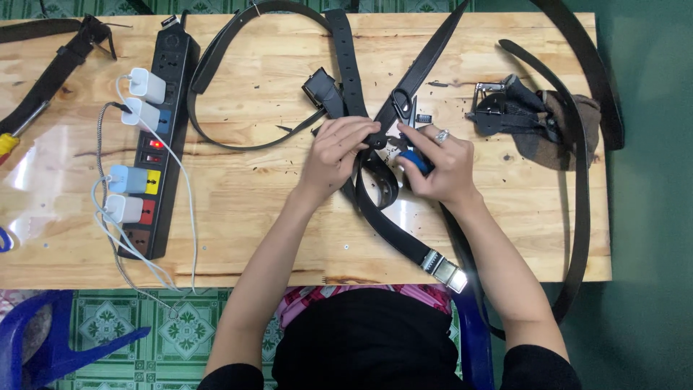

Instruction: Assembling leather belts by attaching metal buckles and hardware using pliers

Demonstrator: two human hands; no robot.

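wooden tabletop (253, 209): your left hand (336, 155) pinches a black leather belt (386, 220); your right hand (444, 166) clenches blue-handled punch pliers (411, 137) on it.

Bright, even light; glare patches on the glossy wooden table (238, 209); sharp focus.

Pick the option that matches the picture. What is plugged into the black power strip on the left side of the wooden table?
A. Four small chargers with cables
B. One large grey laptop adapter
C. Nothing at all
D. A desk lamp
A: the black power strip carries four small chargers, two white near the top and two more lower down, each with a pale cable trailing off the wooden table.
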